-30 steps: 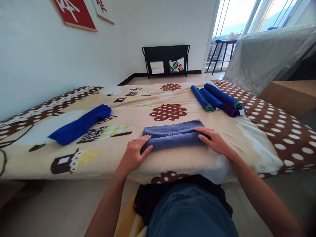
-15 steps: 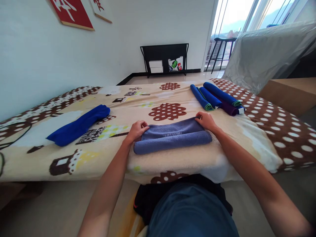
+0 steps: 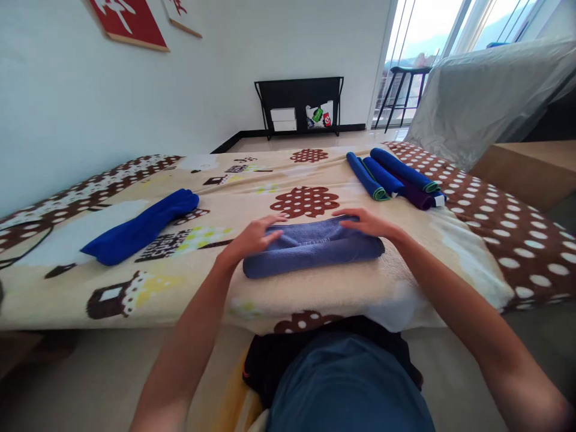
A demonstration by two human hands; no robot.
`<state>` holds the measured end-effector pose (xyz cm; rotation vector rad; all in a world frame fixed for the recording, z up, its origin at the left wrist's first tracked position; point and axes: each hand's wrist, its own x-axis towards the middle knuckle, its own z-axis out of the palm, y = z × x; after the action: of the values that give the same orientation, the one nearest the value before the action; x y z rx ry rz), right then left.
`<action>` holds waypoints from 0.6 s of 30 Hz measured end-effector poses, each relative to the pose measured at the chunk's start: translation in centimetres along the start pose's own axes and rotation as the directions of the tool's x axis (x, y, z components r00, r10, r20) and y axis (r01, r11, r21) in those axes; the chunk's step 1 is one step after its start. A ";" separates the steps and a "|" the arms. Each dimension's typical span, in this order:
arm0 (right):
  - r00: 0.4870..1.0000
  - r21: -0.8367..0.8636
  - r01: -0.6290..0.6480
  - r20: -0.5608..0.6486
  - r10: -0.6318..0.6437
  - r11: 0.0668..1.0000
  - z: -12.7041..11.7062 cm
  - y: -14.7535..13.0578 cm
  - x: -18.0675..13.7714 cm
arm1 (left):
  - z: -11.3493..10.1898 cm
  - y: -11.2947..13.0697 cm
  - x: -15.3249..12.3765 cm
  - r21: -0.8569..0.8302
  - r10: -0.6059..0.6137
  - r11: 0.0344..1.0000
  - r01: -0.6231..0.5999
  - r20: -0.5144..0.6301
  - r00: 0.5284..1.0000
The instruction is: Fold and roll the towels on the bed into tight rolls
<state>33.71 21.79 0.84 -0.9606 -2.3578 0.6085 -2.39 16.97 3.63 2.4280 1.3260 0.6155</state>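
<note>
— So, what covers the bed?

— A cream blanket [image 3: 315, 288] printed with brown dotted patches. It reaches from the near edge to the far one.

— And the cloth in the middle?

— That is a slate-blue towel [image 3: 315, 252]. It lies on the blanket close to the near edge, straight ahead. It is rolled into a thick, fuzzy bundle running left to right, rounded at both ends, and a faint stitched band shows on its upper fold.

— Other cloths?

— A bright blue towel [image 3: 139, 227] lies loosely bunched well to the left. At the far right is a row of rolled towels [image 3: 391, 177], blue and purple, touching one another.

— And the hands?

— The left hand [image 3: 252, 238] rests palm down on the towel's left part, with the fingers stretched out and spread, gripping nothing. The right hand [image 3: 369, 224] lies flat on the right part in the same way, its fingers extended toward the middle.
</note>
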 end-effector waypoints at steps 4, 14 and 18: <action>0.943 0.123 -0.013 0.332 -0.029 0.992 1.2 -0.6 1.7 | 1.6 1.5 2.2 0.029 0.046 0.998 -0.064 0.436 0.899; 0.988 -0.072 -0.106 0.104 0.113 0.992 -2.0 5.7 -5.6 | -1.2 -7.0 -4.9 0.233 -0.209 0.957 0.171 0.147 0.967; 0.983 -0.154 -0.099 -0.166 0.073 0.983 -3.1 1.9 -9.1 | -1.5 -3.9 -9.9 0.159 -0.101 0.972 0.173 -0.384 0.918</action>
<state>42.15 17.01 -0.56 -1.1442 -2.2575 0.3612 -10.72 10.73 0.90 2.4137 1.7631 0.9937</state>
